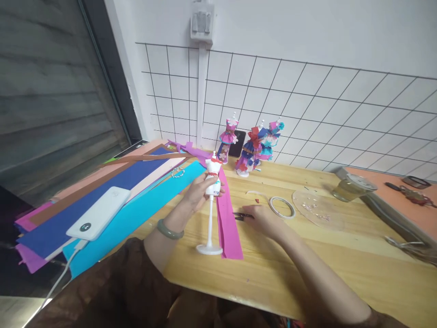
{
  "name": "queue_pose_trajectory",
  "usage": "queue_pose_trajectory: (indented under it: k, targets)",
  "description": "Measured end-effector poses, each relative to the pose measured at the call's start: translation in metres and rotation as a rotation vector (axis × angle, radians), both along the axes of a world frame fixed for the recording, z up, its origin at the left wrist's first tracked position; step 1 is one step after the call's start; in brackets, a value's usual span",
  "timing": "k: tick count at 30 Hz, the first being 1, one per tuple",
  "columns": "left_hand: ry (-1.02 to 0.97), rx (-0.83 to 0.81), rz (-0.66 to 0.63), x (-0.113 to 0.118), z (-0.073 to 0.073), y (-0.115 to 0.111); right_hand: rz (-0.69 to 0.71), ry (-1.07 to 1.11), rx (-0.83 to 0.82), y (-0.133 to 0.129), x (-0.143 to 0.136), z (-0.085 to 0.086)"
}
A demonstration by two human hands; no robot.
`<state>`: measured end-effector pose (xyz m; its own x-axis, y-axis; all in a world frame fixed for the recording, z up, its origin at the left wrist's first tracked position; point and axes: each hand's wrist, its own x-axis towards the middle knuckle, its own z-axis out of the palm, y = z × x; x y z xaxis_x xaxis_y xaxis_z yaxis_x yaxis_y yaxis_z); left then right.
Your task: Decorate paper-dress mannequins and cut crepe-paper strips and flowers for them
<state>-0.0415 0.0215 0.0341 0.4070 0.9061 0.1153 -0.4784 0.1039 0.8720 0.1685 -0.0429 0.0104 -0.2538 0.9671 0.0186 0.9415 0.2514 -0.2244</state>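
A small white dress-form mannequin (213, 169) stands tilted slightly on its thin stem and round base, with red trim at the neck and waist. My left hand (200, 190) is wrapped round its torso. Close to the tabletop, my right hand (262, 219) is closed on a pair of small dark scissors (241, 216), the handles hidden by the fingers. A strip of magenta crepe paper (231, 232) lies beneath and behind the mannequin, with the scissor tips over its right edge. Beside my right hand rest a roll of white tape (282, 207) and a tiny red piece (257, 200).
Dressed mini mannequins (252, 148) stand at the back by a dark phone (237, 143). Leftward, a white power bank (99, 213) with a cable lies on stacked coloured paper (150, 214). To the right are a clear dish of beads (312, 208) and a cup (353, 187).
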Motion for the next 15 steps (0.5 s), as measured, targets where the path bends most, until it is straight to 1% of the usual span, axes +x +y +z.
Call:
queue_pose_trajectory:
  k: [3, 6, 8, 11, 12, 14, 15]
  targets:
    - [0.035, 0.028, -0.043, 0.005, -0.005, -0.003, 0.025, -0.200, 0.054, -0.020, -0.002, -0.015]
    - [0.068, 0.031, -0.052, 0.008, -0.009, -0.004, 0.008, -0.251, 0.127, -0.028, -0.003, -0.018]
    - [0.102, 0.013, -0.062, 0.010, -0.013, -0.003, -0.077, -0.178, 0.135, -0.024, 0.000, -0.014]
    - [0.160, -0.025, -0.080, 0.011, -0.018, 0.000, -0.257, -0.001, 0.138, -0.012, 0.006, -0.003]
    - [0.169, -0.034, -0.091, 0.012, -0.020, 0.001, -0.306, 0.005, 0.138, -0.008, 0.008, 0.002]
    - [0.169, -0.048, -0.113, 0.013, -0.023, 0.002, -0.353, -0.108, 0.105, -0.003, 0.010, 0.010]
    - [0.166, -0.059, -0.122, 0.013, -0.024, 0.003, -0.336, -0.193, 0.061, -0.003, 0.010, 0.013]
